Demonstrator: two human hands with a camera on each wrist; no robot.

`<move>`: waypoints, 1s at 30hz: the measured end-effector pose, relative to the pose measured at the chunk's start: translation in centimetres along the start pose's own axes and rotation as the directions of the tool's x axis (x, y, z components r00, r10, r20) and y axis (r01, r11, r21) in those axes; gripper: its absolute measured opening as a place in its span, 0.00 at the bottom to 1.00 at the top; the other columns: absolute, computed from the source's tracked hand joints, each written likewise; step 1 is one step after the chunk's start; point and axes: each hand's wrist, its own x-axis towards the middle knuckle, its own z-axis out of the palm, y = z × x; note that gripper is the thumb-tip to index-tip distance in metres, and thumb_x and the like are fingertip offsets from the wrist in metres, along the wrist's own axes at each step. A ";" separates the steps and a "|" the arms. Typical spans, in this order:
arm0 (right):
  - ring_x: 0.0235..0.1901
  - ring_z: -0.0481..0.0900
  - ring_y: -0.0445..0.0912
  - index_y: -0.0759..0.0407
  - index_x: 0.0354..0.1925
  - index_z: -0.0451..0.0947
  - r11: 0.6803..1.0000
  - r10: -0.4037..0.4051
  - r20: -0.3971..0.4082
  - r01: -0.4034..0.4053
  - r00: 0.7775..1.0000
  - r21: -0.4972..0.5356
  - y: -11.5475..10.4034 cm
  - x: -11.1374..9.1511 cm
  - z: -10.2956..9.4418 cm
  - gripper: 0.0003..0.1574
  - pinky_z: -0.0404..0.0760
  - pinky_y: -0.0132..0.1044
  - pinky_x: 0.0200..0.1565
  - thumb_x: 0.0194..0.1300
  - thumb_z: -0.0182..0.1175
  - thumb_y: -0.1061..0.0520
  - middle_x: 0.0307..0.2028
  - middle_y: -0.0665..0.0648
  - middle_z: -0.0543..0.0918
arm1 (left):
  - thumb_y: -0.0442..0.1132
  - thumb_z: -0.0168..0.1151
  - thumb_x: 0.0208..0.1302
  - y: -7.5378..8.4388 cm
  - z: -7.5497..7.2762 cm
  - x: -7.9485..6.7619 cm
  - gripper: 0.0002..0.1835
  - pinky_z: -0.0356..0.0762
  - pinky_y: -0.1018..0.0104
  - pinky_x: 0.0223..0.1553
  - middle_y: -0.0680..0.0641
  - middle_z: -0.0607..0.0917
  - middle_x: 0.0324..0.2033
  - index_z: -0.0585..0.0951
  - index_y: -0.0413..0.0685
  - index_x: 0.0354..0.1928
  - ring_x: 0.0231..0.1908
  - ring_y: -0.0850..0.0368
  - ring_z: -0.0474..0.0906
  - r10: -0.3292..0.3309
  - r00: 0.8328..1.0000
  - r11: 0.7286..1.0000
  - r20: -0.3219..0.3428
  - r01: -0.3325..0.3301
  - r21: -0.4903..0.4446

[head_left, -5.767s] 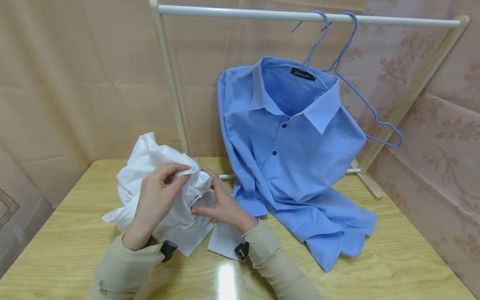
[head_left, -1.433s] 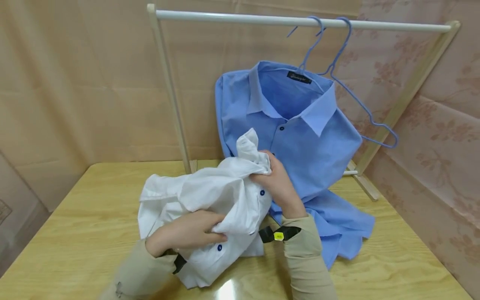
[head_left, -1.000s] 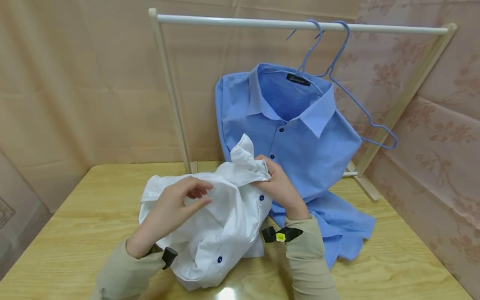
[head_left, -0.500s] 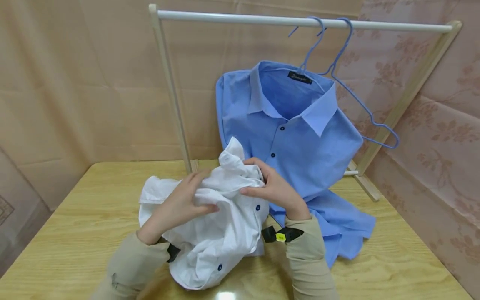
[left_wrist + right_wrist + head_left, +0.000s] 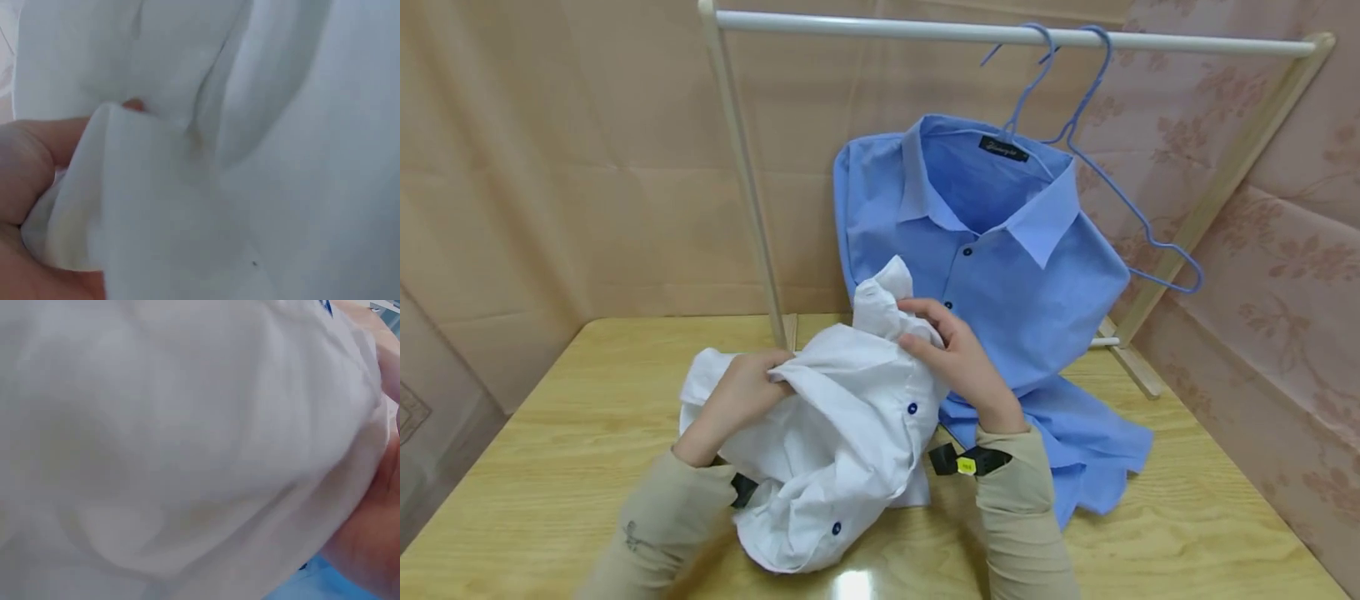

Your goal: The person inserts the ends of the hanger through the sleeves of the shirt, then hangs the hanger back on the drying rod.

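Observation:
A crumpled white button-up shirt with dark blue buttons lies bunched on the table in the head view. My left hand grips a fold on its left side; the left wrist view has the cloth draped between thumb and fingers of that hand. At the upper right of the bundle, my right hand holds the fabric between thumb and fingers, beside a raised white flap. White cloth fills most of the right wrist view, with part of the right hand at its edge.
Behind the white shirt, a blue shirt hangs on a blue hanger, its lower part resting on the wooden table. A second blue hanger hangs beside it from the white rail of a rack.
Earlier the white shirt lay bunched farther left; it now sits nearer the blue shirt, buttons showing. In the last half second the left hand has closed on a fold.

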 end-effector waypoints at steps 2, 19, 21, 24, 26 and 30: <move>0.42 0.74 0.46 0.60 0.58 0.65 1.000 -0.014 -0.042 0.015 0.999 0.016 0.2 0.1 -0.2 0.23 0.75 0.35 0.42 0.65 0.53 0.61 0.50 0.60 0.74 | 0.30 0.61 0.50 0.1 -0.7 0.0 0.04 0.69 0.64 0.29 0.48 0.83 0.27 0.81 0.47 0.27 0.27 0.55 0.74 -0.007 0.998 1.000 -0.070 0.006 -0.014; 0.39 0.76 0.41 0.73 0.51 0.67 0.952 -0.257 -0.501 0.304 0.827 0.014 0.8 0.9 -1.3 0.21 0.74 0.29 0.38 0.58 0.52 0.72 0.42 0.44 0.81 | 0.20 0.53 0.51 -0.2 -5.1 -0.6 0.10 0.63 0.76 0.42 0.43 0.80 0.35 0.80 0.36 0.32 0.39 0.69 0.70 0.010 0.871 0.988 -0.492 -0.085 -0.130; 0.39 0.76 0.41 0.72 0.50 0.68 0.942 -0.282 -0.516 0.336 0.809 0.011 0.6 0.8 -1.4 0.20 0.74 0.30 0.39 0.58 0.52 0.73 0.42 0.45 0.81 | 0.21 0.54 0.51 -0.2 -5.4 -0.7 0.09 0.64 0.79 0.45 0.43 0.81 0.37 0.80 0.36 0.32 0.40 0.74 0.71 0.019 0.869 0.982 -0.494 -0.110 -0.156; 0.37 0.77 0.40 0.64 0.46 0.72 0.927 -0.308 -0.543 0.375 0.781 0.014 0.5 0.6 -1.4 0.18 0.75 0.29 0.37 0.57 0.52 0.74 0.40 0.45 0.82 | 0.22 0.55 0.53 -0.1 -5.7 -1.2 0.09 0.65 0.81 0.44 0.43 0.82 0.39 0.79 0.39 0.34 0.41 0.78 0.71 0.055 0.895 0.979 -0.443 -0.135 -0.150; 0.34 0.78 0.39 0.58 0.43 0.73 0.913 -0.322 -0.550 0.406 0.770 0.035 0.4 0.3 -1.4 0.18 0.75 0.29 0.35 0.58 0.51 0.74 0.37 0.46 0.82 | 0.21 0.55 0.51 -0.1 -5.9 -1.5 0.11 0.67 0.79 0.40 0.44 0.82 0.37 0.78 0.40 0.35 0.38 0.75 0.73 0.107 0.921 0.980 -0.375 -0.161 -0.117; 0.28 0.77 0.39 0.55 0.40 0.71 0.900 -0.317 -0.542 0.427 0.778 0.085 0.2 -0.1 -1.7 0.18 0.75 0.28 0.30 0.59 0.48 0.75 0.33 0.48 0.82 | 0.21 0.54 0.51 -0.2 -5.9 -1.8 0.14 0.69 0.73 0.33 0.49 0.81 0.32 0.77 0.43 0.39 0.32 0.66 0.72 0.219 0.965 0.972 -0.145 -0.228 -0.052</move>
